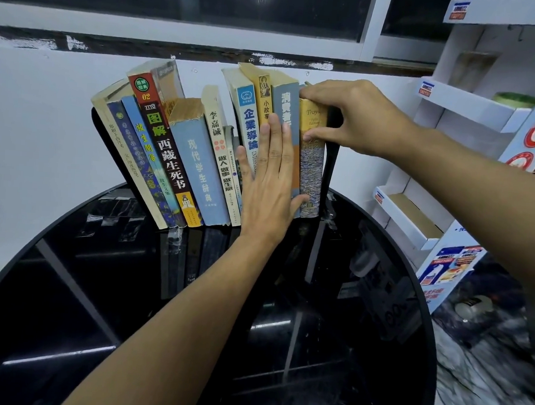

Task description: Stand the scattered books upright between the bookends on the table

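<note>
A row of several books [196, 163] stands on the round black glass table [98, 286], leaning left against the left black bookend [107, 142]. My left hand [268, 186] lies flat, fingers together, against the spines of the blue and grey books near the right end. My right hand [353, 116] grips the top of the yellow-spined book [311, 170] at the right end, together with the right black bookend [331, 162] beside it. That bookend is mostly hidden by the hand and book.
A white wall with a window sill runs behind the books. A white cardboard display rack [451, 151] with shelves and printed labels stands to the right of the table. The floor at the lower right is marbled.
</note>
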`<act>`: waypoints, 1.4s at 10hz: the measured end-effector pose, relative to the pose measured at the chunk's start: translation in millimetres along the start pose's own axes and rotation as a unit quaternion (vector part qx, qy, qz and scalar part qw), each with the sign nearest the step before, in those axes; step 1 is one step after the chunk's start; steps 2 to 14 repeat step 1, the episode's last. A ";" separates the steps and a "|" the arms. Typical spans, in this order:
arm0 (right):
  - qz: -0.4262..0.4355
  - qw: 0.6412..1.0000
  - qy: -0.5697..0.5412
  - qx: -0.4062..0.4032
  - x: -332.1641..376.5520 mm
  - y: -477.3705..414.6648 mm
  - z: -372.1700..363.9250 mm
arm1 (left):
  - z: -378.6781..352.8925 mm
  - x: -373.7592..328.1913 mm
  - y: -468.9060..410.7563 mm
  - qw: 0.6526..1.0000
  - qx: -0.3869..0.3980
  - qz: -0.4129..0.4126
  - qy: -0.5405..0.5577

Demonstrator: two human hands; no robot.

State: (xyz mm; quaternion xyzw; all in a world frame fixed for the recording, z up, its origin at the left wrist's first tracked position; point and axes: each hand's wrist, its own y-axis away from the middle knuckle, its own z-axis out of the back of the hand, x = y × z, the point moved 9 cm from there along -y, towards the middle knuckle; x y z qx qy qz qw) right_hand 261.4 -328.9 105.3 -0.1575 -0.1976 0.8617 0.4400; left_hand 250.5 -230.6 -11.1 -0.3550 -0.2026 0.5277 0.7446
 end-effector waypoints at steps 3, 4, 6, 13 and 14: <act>0.022 0.999 0.024 -0.022 3.0 2.1 2.1 | 8.7 -7.2 5.7 0.999 -0.010 -0.023 0.038; 0.022 0.999 0.024 -0.022 3.0 2.1 2.1 | 8.7 -7.2 5.7 0.999 -0.010 -0.023 0.038; 0.022 0.999 0.024 -0.022 3.0 2.1 2.1 | 8.7 -7.2 5.7 0.999 -0.010 -0.023 0.038; 0.022 0.999 0.024 -0.022 3.0 2.1 2.1 | 8.7 -7.2 5.7 0.999 -0.010 -0.023 0.038; 0.022 0.999 0.024 -0.022 3.0 2.1 2.1 | 8.7 -7.2 5.7 0.999 -0.010 -0.023 0.038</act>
